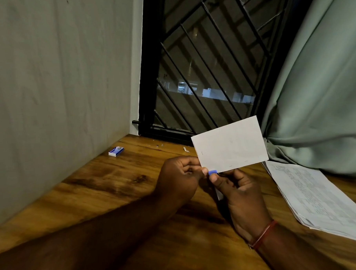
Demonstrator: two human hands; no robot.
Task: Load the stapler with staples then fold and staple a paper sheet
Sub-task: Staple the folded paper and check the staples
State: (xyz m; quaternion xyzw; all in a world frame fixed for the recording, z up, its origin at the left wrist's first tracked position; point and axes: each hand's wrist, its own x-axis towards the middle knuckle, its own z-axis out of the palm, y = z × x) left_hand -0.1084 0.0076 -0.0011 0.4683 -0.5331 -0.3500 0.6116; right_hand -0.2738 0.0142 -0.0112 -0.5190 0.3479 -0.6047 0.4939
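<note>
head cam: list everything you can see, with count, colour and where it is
folded paper: 1, white, held up over the table, staple marks near its edges
stapler: 1, blue tip showing, at the paper's lower edge, mostly hidden in the right hand
staple box: 1, blue and white, far left of the table by the wall
printed sheets: a stack, white, on the table's right side
table: 1, brown wood
window grille: 1, black, behind the table
curtain: 1, pale green, right
left hand: pinching the paper's lower left corner
right hand: closed on the stapler, red thread at the wrist
</note>
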